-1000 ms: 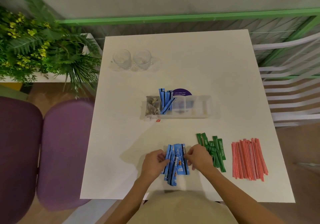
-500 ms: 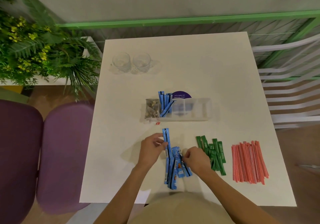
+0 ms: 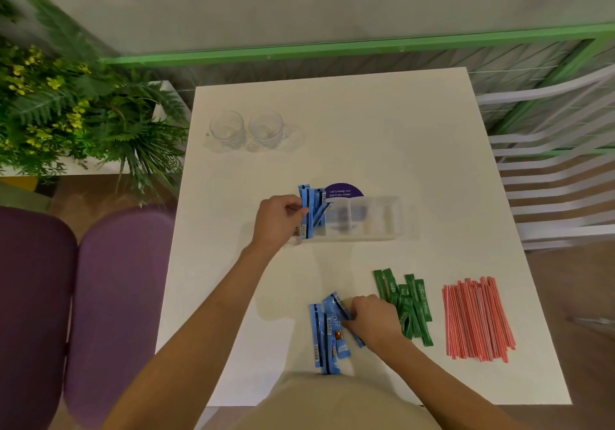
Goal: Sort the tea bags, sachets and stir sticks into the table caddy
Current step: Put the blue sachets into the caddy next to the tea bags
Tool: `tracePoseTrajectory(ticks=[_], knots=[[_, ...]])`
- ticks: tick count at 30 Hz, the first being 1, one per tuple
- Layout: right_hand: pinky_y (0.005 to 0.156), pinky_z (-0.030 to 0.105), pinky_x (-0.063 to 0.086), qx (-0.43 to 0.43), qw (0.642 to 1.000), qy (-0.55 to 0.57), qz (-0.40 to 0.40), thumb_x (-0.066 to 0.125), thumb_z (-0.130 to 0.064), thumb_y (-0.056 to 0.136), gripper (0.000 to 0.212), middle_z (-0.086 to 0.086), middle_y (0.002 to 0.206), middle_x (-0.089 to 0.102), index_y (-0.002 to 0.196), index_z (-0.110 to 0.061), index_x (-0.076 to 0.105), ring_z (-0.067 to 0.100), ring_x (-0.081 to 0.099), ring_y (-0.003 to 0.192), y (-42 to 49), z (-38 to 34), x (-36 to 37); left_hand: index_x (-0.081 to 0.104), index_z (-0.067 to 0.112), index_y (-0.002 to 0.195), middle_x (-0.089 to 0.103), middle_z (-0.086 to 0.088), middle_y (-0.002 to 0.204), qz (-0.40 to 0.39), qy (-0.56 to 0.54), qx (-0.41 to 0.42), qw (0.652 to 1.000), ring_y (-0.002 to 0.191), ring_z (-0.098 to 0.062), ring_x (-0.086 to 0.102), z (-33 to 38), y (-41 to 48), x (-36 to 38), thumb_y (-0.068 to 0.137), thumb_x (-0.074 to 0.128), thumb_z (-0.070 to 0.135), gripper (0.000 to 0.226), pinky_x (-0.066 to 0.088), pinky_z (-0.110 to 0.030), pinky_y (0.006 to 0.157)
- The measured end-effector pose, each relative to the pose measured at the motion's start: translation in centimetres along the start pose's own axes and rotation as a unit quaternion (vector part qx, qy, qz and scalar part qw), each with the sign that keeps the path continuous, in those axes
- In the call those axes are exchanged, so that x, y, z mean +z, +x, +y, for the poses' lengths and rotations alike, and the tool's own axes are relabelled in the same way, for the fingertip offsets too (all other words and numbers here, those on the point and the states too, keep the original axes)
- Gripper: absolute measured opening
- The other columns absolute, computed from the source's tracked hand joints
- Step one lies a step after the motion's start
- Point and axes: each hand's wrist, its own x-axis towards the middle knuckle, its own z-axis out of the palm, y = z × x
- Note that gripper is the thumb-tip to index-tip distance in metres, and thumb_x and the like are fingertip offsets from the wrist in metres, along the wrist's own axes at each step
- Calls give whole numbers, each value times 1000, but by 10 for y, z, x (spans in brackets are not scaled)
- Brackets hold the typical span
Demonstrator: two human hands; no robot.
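One blue sachet (image 3: 305, 216) being pinched in left hand (image 3: 278, 221), slotting upright into clear caddy (image 3: 366, 218) mid-table; right hand (image 3: 372, 316) closing on near-edge blue pile (image 3: 327, 336), readying another.

Illumination: soft, even, overhead. Faint shadows under both arms on the white rectangular surface (image 3: 382, 150). Motion blur throughout; wide-angle edge distortion.

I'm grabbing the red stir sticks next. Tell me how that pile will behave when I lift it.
The red stir sticks look thin and straight, so probably light and fairly stiff. They lie loose and unbound on the table, so a handful will likely fan out or shed a few. If round, strays may roll.
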Motion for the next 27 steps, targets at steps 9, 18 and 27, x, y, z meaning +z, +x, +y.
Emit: tracePoseTrajectory(ticks=[9,18,27], knots=[[62,30,52,27,980,199,-7,67,-27,86,24,-4,66,62,68,-20,54,13,61,63,4,13,-7,71,15,91,69,2,78,10,-13,14,1000,74,-11,65,6,13,1,81,74,14,10,52,-17,71],[60,34,58,-13,950,312,24,73,-22,85,20,4,63,70,73,-17,57,14,63,51,18,13,-41,69,16,85,63,2,88,-23,163,93,982,83,-18,54,-9,9,6,82,71,24,9,45,-32,74],[54,21,51,-42,906,411,88,70,-8,84,14,5,61,69,75,-7,59,12,59,46,43,2,-99,69,21,108,60,2,97,-6,214,199,957,90,-20,58,11,22,15,84,70,29,25,41,-33,78]])
